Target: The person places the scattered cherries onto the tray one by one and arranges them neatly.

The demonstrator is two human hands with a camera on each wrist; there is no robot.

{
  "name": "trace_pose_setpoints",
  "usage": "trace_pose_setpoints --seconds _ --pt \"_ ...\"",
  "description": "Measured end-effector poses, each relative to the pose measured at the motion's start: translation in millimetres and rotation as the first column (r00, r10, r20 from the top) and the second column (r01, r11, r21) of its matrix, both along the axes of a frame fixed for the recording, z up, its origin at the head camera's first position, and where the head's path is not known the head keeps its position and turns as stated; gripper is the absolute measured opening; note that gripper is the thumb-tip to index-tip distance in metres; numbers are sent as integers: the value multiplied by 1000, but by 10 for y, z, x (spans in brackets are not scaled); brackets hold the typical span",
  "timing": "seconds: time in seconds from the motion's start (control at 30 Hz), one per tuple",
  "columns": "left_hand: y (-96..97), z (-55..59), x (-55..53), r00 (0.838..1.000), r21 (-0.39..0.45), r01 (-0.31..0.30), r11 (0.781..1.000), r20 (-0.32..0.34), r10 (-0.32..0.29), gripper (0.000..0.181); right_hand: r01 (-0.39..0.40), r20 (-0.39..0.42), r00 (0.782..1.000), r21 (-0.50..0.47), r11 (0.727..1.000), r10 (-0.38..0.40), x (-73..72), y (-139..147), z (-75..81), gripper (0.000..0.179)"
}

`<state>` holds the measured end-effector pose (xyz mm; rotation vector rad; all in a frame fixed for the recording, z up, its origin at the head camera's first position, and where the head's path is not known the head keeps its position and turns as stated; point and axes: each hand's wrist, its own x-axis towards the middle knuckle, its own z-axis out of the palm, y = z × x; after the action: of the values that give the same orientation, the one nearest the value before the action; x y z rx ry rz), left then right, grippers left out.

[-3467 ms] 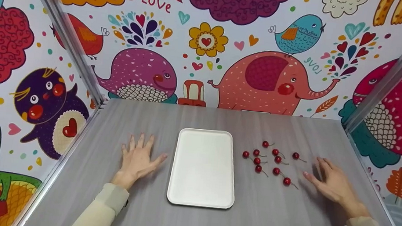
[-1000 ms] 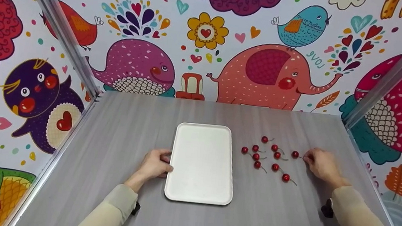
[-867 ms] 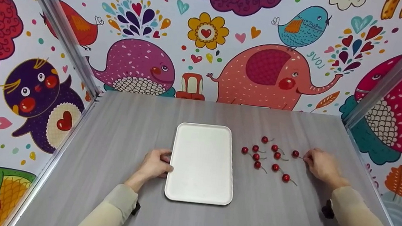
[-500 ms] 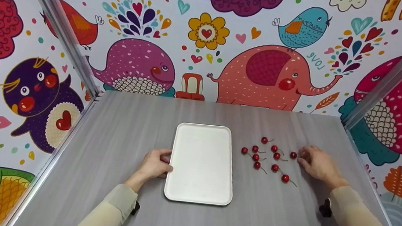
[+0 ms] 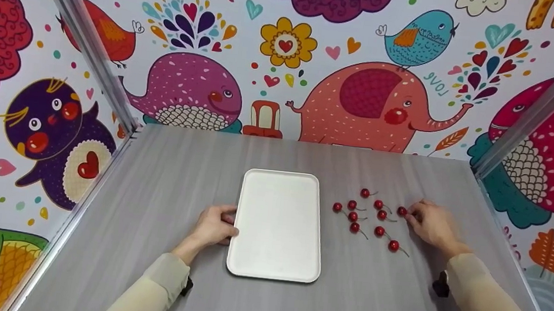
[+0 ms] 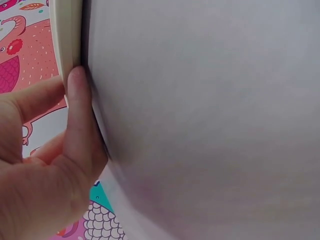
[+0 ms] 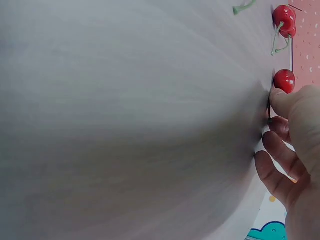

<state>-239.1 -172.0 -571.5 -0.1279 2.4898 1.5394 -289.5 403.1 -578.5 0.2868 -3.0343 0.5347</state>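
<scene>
My left hand point(image 5: 213, 224) grips the left long edge of a white rectangular tray point(image 5: 277, 226), lying flat on the table. Up close in the left wrist view, thumb and fingers meet at the rim of the tray point(image 6: 66, 35). Right of the tray several red cherries point(image 5: 381, 215) with green stems lie scattered. My right hand point(image 5: 430, 222) is at the rightmost cherry point(image 5: 401, 211), fingers bent toward the table. In the right wrist view, the thumb tip is against this cherry point(image 7: 284, 80), its stem crosses the gap between thumb and index finger, and the other fingers are spread.
The grey wood-grain table point(image 5: 262, 306) is enclosed by walls printed with cartoon animals. Metal posts point(image 5: 84, 45) rise at its back corners. The lowest cherry point(image 5: 393, 246) lies below the right hand's fingertips in the head view.
From lying flat, the left hand has come to the tray's edge and stayed there. My right hand has reached the rightmost cherry's stem, then slid left; that cherry has shifted slightly left.
</scene>
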Motion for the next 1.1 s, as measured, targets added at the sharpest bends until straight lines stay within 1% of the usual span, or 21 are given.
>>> trace_pose_setpoints --seconds 0.13,0.3,0.37,0.5,0.63,0.8,0.93,1.1 --pt "-5 0 9 1000 13 2 1000 7 -2 70 -10 -7 1000 -19 1000 10 -9 -16 -5 19" --pt "-16 8 22 1000 26 1 1000 14 -2 70 -59 -76 995 -27 998 57 -15 -36 -23 12" --pt "-14 13 24 1000 21 3 1000 14 -3 70 -62 -83 995 -32 998 59 -17 -36 -24 11" --pt "-6 15 19 1000 14 1 1000 8 -1 71 -31 -58 998 -55 998 28 0 -25 -2 14" --pt "2 2 5 1000 29 -1 1000 9 0 71 28 -2 1000 -102 994 -28 32 -39 55 18" --pt "-6 -5 -8 1000 44 -2 999 13 2 71 106 92 992 -196 975 -89 47 -138 166 24" --pt "-8 -6 -3 1000 41 -1 999 11 1 71 123 97 990 -268 956 -101 31 -273 247 24" --pt "-4 -1 10 1000 25 0 1000 6 0 70 124 74 992 -351 928 -105 -6 -488 315 21"
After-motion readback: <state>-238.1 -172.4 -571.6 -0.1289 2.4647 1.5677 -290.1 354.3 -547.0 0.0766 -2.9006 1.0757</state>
